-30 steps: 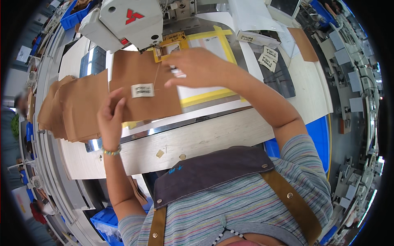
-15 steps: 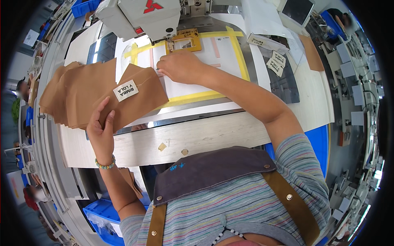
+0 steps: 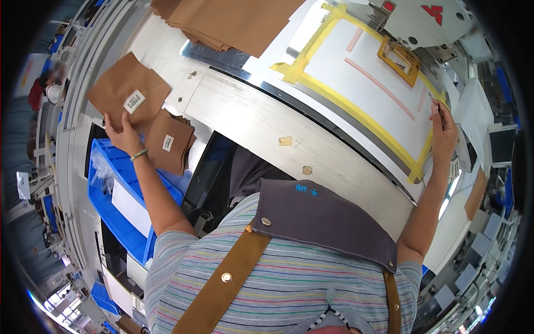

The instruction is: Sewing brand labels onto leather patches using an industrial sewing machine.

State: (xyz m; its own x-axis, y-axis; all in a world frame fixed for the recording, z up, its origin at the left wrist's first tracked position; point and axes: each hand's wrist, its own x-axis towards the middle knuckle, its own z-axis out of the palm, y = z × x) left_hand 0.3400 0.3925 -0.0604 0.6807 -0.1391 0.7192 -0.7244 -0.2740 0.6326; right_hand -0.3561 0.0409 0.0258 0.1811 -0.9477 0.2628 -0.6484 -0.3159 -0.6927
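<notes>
My left hand (image 3: pixel 123 136) grips the near edge of a flat brown piece (image 3: pixel 119 83), possibly leather or fabric, with a white label (image 3: pixel 134 102) on it. This piece is held at the left, beside a small stack of similar brown pieces (image 3: pixel 177 123) whose top one also bears a white label. On the right, my right hand (image 3: pixel 445 136) has its fingers pinched near the corner of a yellow-taped white sheet (image 3: pixel 384 119). A small dark thing shows at its fingertips, too small to name. Whether that hand touches the sheet I cannot tell.
A sewing machine head (image 3: pixel 428 25) stands at the upper right, with a yellow clamp frame (image 3: pixel 413 77) beneath it. More brown pieces (image 3: pixel 239 22) are stacked at the top. Below my left hand sits a blue bin (image 3: pixel 95 192) holding clear plastic and something white.
The view has turned left. My left hand has carried the labelled brown piece from the large stack to beside the small stack. My right hand has drawn away from the clamp frame toward the right.
</notes>
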